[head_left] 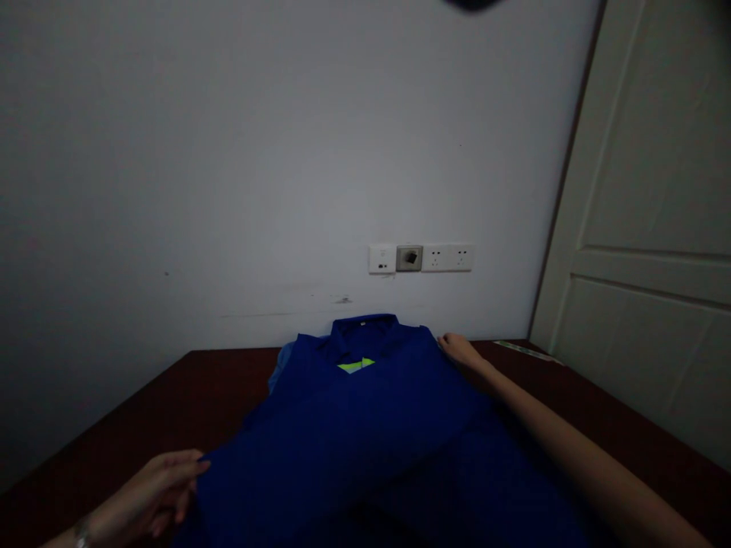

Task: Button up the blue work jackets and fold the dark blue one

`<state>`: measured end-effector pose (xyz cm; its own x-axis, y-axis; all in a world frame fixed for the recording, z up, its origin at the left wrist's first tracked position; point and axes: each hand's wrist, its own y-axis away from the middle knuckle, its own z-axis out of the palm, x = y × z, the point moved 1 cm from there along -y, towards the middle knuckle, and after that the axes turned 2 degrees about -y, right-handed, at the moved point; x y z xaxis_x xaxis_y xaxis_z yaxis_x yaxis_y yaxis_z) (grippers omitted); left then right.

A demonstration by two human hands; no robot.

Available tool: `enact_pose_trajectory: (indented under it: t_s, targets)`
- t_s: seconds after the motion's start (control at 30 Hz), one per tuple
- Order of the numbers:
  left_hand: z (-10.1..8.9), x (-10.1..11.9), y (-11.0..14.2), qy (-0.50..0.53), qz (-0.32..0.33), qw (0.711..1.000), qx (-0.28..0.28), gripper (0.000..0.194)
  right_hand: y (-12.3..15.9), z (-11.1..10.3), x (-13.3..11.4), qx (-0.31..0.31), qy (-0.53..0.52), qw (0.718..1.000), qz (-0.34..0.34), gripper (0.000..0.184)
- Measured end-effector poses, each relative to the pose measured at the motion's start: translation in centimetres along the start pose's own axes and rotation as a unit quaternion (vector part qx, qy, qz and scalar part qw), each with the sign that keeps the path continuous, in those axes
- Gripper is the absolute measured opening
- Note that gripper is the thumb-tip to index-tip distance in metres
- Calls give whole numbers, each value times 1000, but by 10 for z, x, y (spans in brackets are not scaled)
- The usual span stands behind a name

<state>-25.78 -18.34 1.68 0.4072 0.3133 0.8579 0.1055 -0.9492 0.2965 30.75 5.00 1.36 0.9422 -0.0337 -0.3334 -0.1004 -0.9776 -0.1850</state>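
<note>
blue shirt lies spread over the surface, judged light, limp, best held at seams; left hand grip pinches its edge, right hand grip, at the shoulder, cannot be determined.

1. The scene is dim; the wall looks brightest around its middle, fading toward the corners.
2. Shadow darkens the lower part of the blue shirt nearly to black.
3. A dark shape at the top edge is blurred.
</note>
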Motion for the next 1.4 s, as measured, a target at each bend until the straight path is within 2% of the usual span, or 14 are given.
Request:
enact_pose_trajectory:
  t_s: [0.13, 0.2, 0.4, 0.63, 0.87, 1.1, 1.3, 1.4]
  targets:
    - [16, -18, 6, 7, -71, 997, -8, 54, -12, 8, -5, -6, -1, 1000, 20, 51]
    - [21, -22, 8, 4, -87, 996, -18, 55, -19, 10, -7, -9, -6, 1000, 30, 55]
    - [26, -17, 16, 5, -64, 996, -59, 57, -38, 18, -18, -22, -28, 999, 28, 53]
    - [36, 6, 12, 16, -52, 998, -22, 63, -43, 31, -29, -8, -19, 998, 58, 49]
    - [34, 9, 2, 5, -7, 999, -39, 62, -47, 25, -22, 39, -11, 998, 58, 49]
    - [41, 8, -5, -14, -27, 999, -31, 66, -43, 34, -16, 50, 21, 997, 53, 46]
    - [36, 5, -7, -7, -58, 997, -40, 61, -41, 42, -14, 53, 46, 996, 54, 49]
    - [33, 4, -1, 11, -71, 994, -82, 56, -42, 40, -11, 43, 37, 997, 58, 52]
